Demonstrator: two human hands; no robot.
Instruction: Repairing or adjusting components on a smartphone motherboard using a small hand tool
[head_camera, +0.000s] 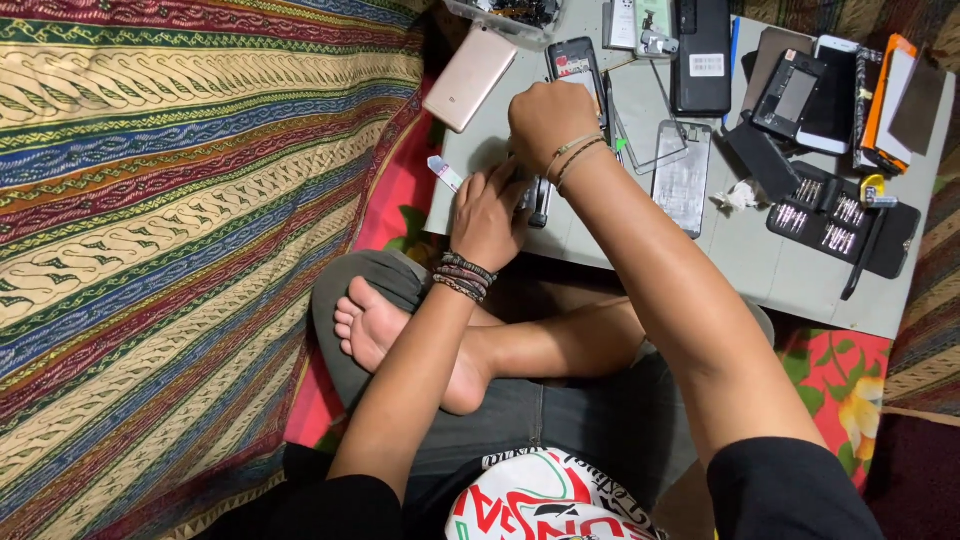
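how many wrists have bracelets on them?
2. The left hand has dark beaded bands at its wrist, low at the table edge. The right hand has thin cord bracelets, just above it. None appear hidden.

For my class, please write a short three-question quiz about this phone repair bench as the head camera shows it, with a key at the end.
1. True or false: the left hand and the right hand are both over the low grey table.
2. Multiple choice: where does the open screwdriver bit case lie from the hands? A) toward the striped cloth B) toward the far side of the table from that cloth C) on the person's lap
3. Fill in: the rose-gold phone lies with its ____ up.

Key: 1 true. 2 B. 3 back. What either grip holds is hidden by the hands themselves.
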